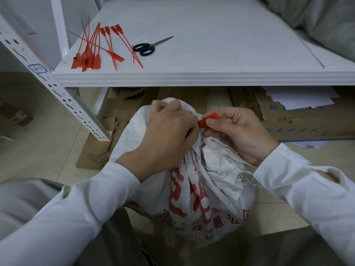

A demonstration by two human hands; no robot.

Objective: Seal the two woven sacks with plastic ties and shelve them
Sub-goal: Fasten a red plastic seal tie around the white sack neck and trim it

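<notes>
A white woven sack [217, 181] with red printed characters stands on the floor in front of me, its mouth gathered into a neck. My left hand [165, 135] clenches that gathered neck from the left. My right hand [238, 131] pinches the red tag end of a plastic tie [208, 120] right at the neck; the tie's strap is hidden between my hands. Several more red plastic ties [96, 48] lie in a loose pile on the white shelf [211, 75] at its left front corner. A second sack [326, 22], greyish, lies on the shelf at the far right.
Black-handled scissors [149, 48] lie on the shelf beside the ties. A perforated white upright [57, 91] slants down at the left. Flattened cardboard [99, 148] and a box with papers [299, 112] sit on the tiled floor under the shelf.
</notes>
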